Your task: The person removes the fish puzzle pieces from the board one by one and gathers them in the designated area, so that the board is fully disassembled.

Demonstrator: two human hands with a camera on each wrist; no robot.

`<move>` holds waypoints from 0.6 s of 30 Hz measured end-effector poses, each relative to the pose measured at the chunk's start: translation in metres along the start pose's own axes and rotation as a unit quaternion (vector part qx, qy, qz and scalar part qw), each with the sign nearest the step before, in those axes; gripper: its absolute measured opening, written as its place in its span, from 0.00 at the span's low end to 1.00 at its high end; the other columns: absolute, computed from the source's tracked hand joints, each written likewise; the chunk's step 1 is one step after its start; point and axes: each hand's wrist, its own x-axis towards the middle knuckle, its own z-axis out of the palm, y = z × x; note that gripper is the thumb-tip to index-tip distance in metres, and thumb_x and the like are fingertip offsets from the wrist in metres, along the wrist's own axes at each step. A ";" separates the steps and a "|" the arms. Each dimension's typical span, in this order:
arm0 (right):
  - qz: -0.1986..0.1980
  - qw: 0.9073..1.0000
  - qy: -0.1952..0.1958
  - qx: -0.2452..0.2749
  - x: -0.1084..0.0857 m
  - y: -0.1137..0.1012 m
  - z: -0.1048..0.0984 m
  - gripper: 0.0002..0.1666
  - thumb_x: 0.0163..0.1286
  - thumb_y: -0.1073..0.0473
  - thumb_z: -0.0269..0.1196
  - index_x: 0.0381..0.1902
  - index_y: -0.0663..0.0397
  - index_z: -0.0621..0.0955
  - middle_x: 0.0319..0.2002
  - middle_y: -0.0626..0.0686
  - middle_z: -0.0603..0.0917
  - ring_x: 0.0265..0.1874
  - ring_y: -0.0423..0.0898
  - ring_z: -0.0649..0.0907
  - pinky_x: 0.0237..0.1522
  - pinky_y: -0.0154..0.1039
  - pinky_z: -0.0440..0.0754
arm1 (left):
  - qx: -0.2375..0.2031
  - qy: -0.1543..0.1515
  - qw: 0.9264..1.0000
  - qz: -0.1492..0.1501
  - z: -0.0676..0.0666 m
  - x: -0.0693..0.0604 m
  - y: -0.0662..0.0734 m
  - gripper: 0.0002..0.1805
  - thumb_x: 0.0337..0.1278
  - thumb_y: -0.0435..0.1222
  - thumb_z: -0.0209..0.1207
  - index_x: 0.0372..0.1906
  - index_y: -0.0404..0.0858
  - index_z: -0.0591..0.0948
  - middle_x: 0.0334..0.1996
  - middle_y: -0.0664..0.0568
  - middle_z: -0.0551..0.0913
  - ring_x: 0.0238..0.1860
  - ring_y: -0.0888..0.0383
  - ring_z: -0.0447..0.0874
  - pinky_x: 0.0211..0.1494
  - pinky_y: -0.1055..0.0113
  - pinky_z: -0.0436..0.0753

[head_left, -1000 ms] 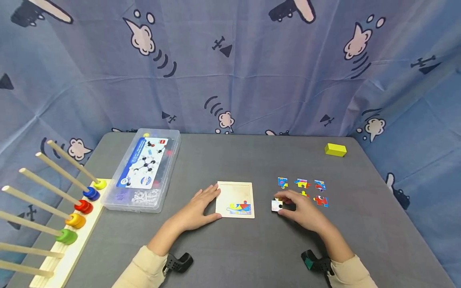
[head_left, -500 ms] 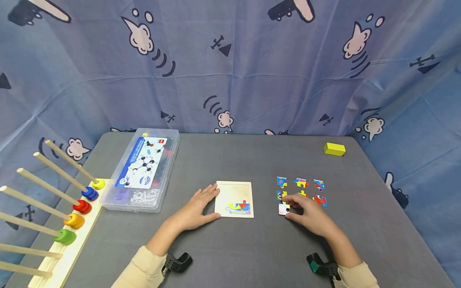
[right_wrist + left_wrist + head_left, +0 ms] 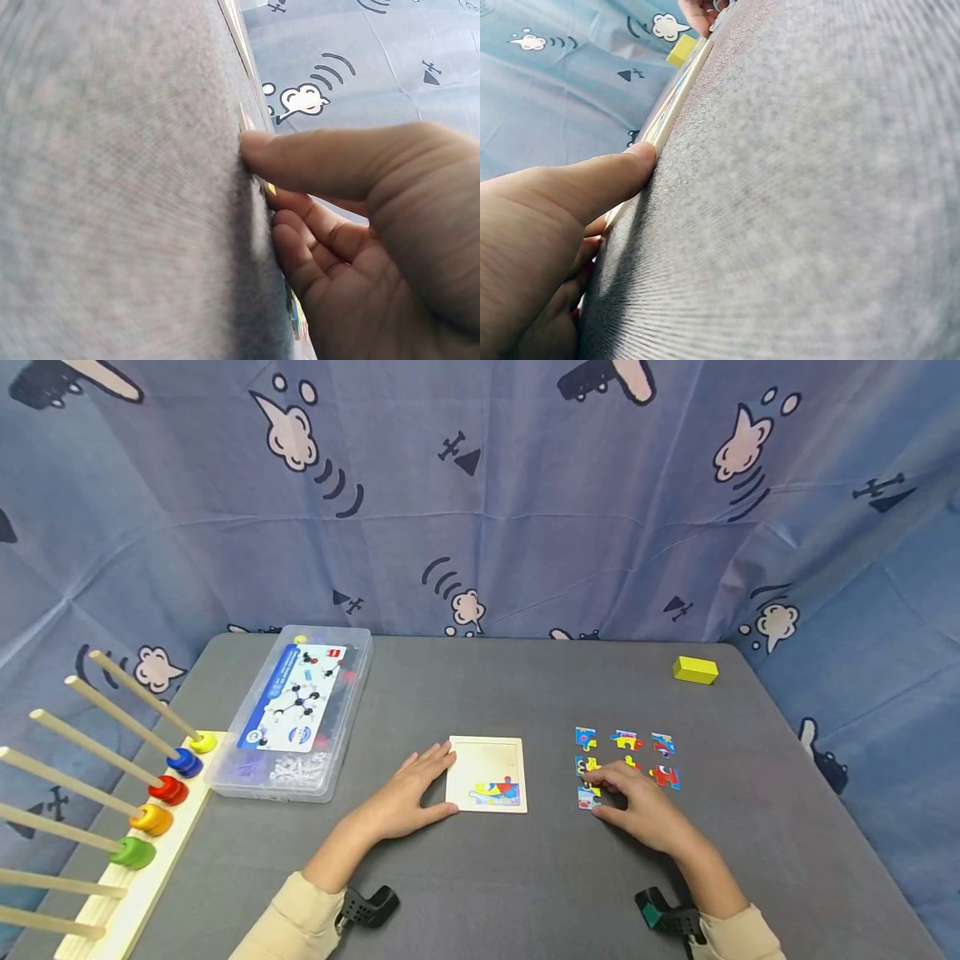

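My right hand (image 3: 637,802) pinches a puzzle piece (image 3: 587,799) between thumb and fingers at the near left of a group of loose pieces. In the right wrist view, the thumb (image 3: 322,161) presses that piece's edge close to the tabletop; most of it is hidden. A square wooden puzzle board (image 3: 486,756) lies left of the pieces, with a few joined pieces (image 3: 497,792) in its lower right corner. My left hand (image 3: 405,797) rests along the board's left edge with fairly straight fingers; in the left wrist view its thumb (image 3: 622,172) touches the board's side.
Several more loose pieces (image 3: 665,777) lie in rows beyond my right hand. A yellow block (image 3: 695,670) sits at the back right. On the left are a clear plastic box (image 3: 296,706) and a wooden peg rack (image 3: 161,852) with coloured rings, its pegs leaning outward.
My right hand has carried the puzzle piece a little to the right and down flat by the table, its printed face now showing colour instead of glare. The left hand has stayed at the board.
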 end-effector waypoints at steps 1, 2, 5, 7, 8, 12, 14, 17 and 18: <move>0.002 1.000 -0.001 0.000 0.000 0.000 0.000 0.23 0.52 0.67 0.71 0.48 0.56 0.82 0.43 0.48 0.80 0.38 0.42 0.77 0.41 0.35 0.78 | 0.000 0.000 1.000 0.000 0.000 0.000 0.000 0.40 0.56 0.47 0.63 0.69 0.33 0.63 0.73 0.43 0.58 0.74 0.47 0.52 0.74 0.45 0.51; 0.005 1.000 -0.003 0.000 0.000 0.000 0.000 0.23 0.52 0.67 0.71 0.48 0.55 0.82 0.43 0.47 0.80 0.38 0.41 0.77 0.41 0.35 0.78 | 0.000 0.000 1.000 -0.001 0.000 0.000 0.000 0.40 0.56 0.47 0.63 0.69 0.33 0.63 0.73 0.44 0.58 0.74 0.47 0.52 0.74 0.45 0.51; 0.009 1.000 -0.004 0.002 0.000 0.001 0.001 0.23 0.52 0.67 0.71 0.49 0.56 0.82 0.43 0.48 0.79 0.38 0.41 0.77 0.41 0.36 0.78 | 0.000 0.001 1.000 0.001 -0.001 0.000 0.001 0.40 0.56 0.46 0.63 0.69 0.33 0.63 0.73 0.43 0.58 0.74 0.47 0.52 0.74 0.44 0.51; 0.009 1.000 -0.004 0.001 0.000 0.001 0.001 0.23 0.52 0.67 0.71 0.49 0.56 0.82 0.43 0.48 0.79 0.38 0.41 0.76 0.41 0.36 0.78 | -0.001 0.001 1.000 0.003 -0.001 0.000 0.001 0.40 0.56 0.46 0.63 0.69 0.32 0.64 0.72 0.43 0.58 0.74 0.46 0.52 0.74 0.44 0.51; 0.008 1.000 -0.004 0.001 0.000 0.001 0.001 0.24 0.51 0.67 0.71 0.49 0.56 0.82 0.43 0.48 0.79 0.38 0.41 0.76 0.41 0.36 0.77 | 0.000 0.002 1.000 0.005 0.000 0.000 0.001 0.40 0.56 0.46 0.63 0.69 0.32 0.64 0.72 0.43 0.58 0.74 0.46 0.53 0.74 0.44 0.52; 0.003 1.000 0.000 0.005 -0.001 0.003 0.002 0.24 0.51 0.66 0.72 0.48 0.56 0.82 0.42 0.48 0.80 0.38 0.41 0.76 0.41 0.35 0.77 | 0.001 0.002 1.000 0.006 0.001 0.000 0.001 0.40 0.56 0.46 0.63 0.69 0.32 0.64 0.72 0.42 0.58 0.74 0.45 0.53 0.73 0.43 0.52; 0.002 1.000 0.001 0.012 -0.001 0.004 0.002 0.24 0.51 0.66 0.72 0.49 0.56 0.82 0.42 0.48 0.80 0.38 0.41 0.76 0.41 0.34 0.77 | 0.000 0.003 1.000 0.003 0.001 0.000 0.001 0.40 0.56 0.46 0.63 0.69 0.32 0.64 0.72 0.42 0.58 0.74 0.46 0.53 0.73 0.43 0.52; 0.001 1.000 0.002 0.021 0.000 0.005 0.002 0.24 0.51 0.64 0.72 0.49 0.57 0.81 0.43 0.48 0.80 0.38 0.41 0.77 0.43 0.33 0.78 | -0.002 0.003 1.000 0.001 0.000 0.000 0.002 0.40 0.55 0.46 0.63 0.69 0.32 0.64 0.72 0.43 0.58 0.74 0.46 0.53 0.74 0.43 0.52; 0.000 1.000 0.002 0.024 0.000 0.005 0.002 0.24 0.51 0.64 0.72 0.49 0.57 0.81 0.43 0.48 0.80 0.38 0.41 0.77 0.43 0.33 0.78 | -0.002 0.003 1.000 -0.001 -0.001 -0.001 0.002 0.40 0.55 0.46 0.63 0.69 0.32 0.63 0.72 0.43 0.58 0.74 0.46 0.53 0.74 0.44 0.51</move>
